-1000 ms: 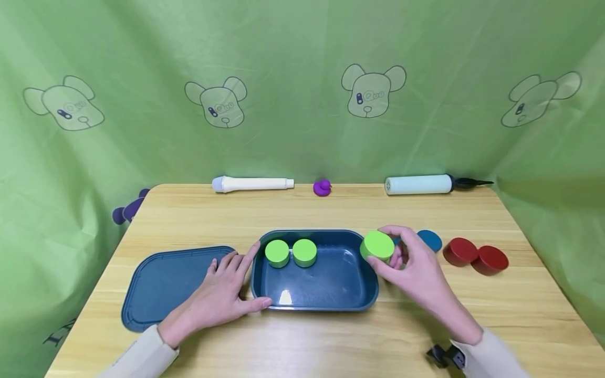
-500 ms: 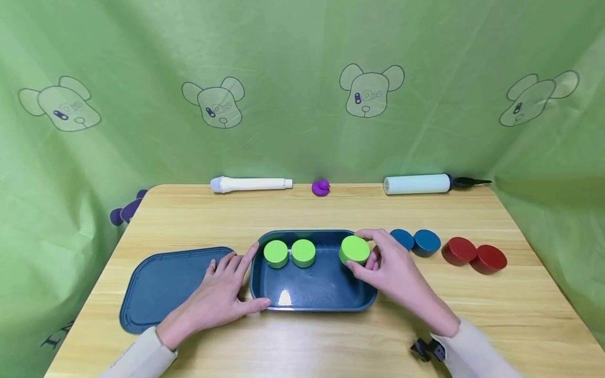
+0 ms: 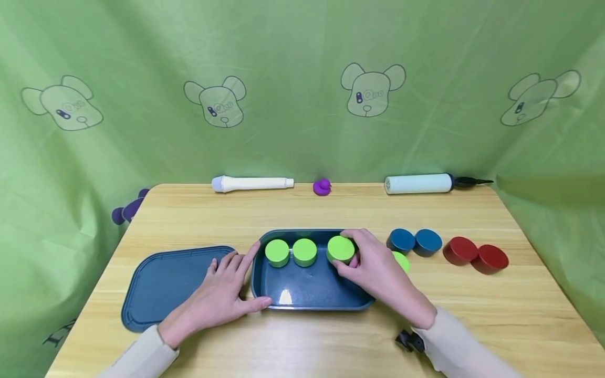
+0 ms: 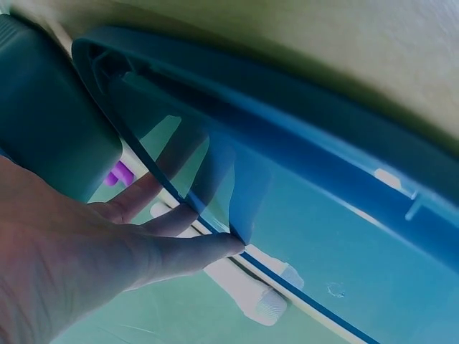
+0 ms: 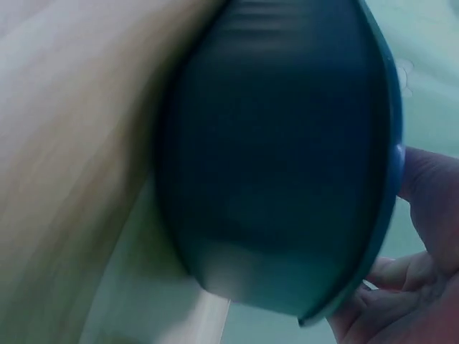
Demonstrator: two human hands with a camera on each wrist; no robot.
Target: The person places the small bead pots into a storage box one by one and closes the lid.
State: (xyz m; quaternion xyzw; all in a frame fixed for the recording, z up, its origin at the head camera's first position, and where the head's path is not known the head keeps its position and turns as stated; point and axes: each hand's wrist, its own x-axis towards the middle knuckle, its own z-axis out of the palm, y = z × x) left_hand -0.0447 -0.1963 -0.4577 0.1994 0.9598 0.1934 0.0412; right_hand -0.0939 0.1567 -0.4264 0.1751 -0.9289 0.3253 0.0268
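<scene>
My right hand (image 3: 378, 273) pinches a green cylinder block (image 3: 340, 249) between thumb and fingers, over the right half of the blue plastic box (image 3: 312, 286). Inside that box, at its left end, two green blocks (image 3: 291, 253) sit side by side. My left hand (image 3: 219, 299) spreads along the box's left side, thumb near the front corner, index finger at the back corner. Its other fingers lie over the blue lid (image 3: 165, 283); the left wrist view has fingertips (image 4: 233, 245) at the lid's edge. In the right wrist view, the box's outer wall (image 5: 280, 158) hides the held block.
Right of the box stand two blue blocks (image 3: 415, 242) and two red blocks (image 3: 475, 255). Another green block (image 3: 402, 260) is partly hidden by my right hand. Along the back edge lie a white microphone (image 3: 255, 184), a purple duck (image 3: 322, 187) and a pale hand pump (image 3: 420, 184).
My right hand has carried the green block leftward from the box's right rim to over its inside, uncovering the blue blocks. The left hand stays in place.
</scene>
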